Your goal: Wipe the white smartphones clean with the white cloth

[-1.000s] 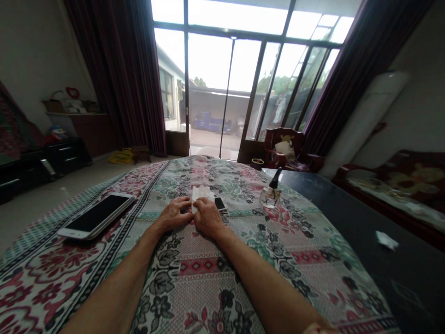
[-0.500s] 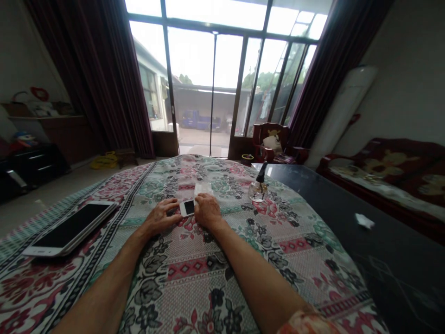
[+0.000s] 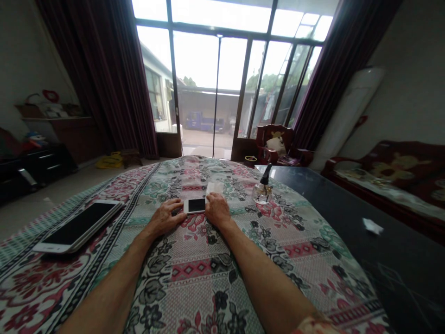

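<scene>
A small white smartphone (image 3: 196, 205) with a dark screen lies flat on the patterned tablecloth. My left hand (image 3: 167, 215) steadies its left end, thumb at the near corner and fingers along the far corner. At the phone's right end, my right hand (image 3: 218, 209) is closed, knuckles up, over a thin white tissue-like sheet (image 3: 214, 187) that sticks out beyond the fingers. The hand hides the rest of the sheet and the contact with the phone. To the right stands a clear glass bottle (image 3: 261, 194) with a black top.
A larger white device with a black screen (image 3: 81, 225) lies at the left on another flat object. Beyond the cloth's right edge is a dark glossy tabletop (image 3: 333, 232) with a crumpled white paper (image 3: 372, 226). Glass doors and a wooden chair (image 3: 276, 141) stand ahead.
My right hand has slid to the right along the phone with the white sheet, baring more of the screen. My left hand stays at the phone's left end. The view has shifted slightly.
</scene>
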A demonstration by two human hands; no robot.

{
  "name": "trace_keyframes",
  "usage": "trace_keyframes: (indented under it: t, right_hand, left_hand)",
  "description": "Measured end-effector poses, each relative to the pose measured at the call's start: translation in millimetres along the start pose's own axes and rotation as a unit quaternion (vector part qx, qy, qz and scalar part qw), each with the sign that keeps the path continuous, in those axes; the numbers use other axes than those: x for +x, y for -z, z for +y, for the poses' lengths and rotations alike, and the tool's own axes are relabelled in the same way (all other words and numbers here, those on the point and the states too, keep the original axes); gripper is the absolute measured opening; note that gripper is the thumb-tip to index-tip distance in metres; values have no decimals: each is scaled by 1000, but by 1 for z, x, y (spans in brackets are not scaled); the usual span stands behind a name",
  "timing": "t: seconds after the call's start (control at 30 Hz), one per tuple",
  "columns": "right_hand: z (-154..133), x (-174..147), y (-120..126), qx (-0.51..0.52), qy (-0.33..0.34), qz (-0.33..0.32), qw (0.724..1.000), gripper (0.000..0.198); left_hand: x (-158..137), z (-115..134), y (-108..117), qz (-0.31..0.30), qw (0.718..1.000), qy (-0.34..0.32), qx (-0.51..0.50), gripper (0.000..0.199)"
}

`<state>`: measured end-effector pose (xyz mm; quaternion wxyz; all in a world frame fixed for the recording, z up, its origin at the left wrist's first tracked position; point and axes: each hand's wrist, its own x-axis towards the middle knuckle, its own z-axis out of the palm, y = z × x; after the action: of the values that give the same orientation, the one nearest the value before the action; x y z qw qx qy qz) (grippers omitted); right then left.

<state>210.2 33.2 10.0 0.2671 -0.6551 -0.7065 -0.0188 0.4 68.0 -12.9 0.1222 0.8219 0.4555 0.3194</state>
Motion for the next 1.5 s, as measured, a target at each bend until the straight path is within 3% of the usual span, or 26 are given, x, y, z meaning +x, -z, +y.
trace_keyframes:
  t: [0.47,0.7,1.0,1.13,1.23,1.5]
  right_hand:
    - [-42,-20,-17,57,179,-35,981,37]
    - [-35,-13,-11,65,141,-20,988,25]
    - [-4,0,5,12,-9,17,1000,23]
    - [4,1,6,-5,-44,26,999,24]
    - [3,-2,3,-8,-30,29,999,23]
    - [-25,-14,-9,15,99,9,995,22]
  left_hand:
    - [1,-5,-1,8,999,-1,-39,39]
    - [1,-2,1,-4,1000,13,-27,42]
    - [0,3,3,7,998,32,-46,39]
    - [0,3,2,9,998,27,-52,39]
    - [0,3,2,16,998,20,-52,36]
    - [0,3,1,13,999,14,-44,37]
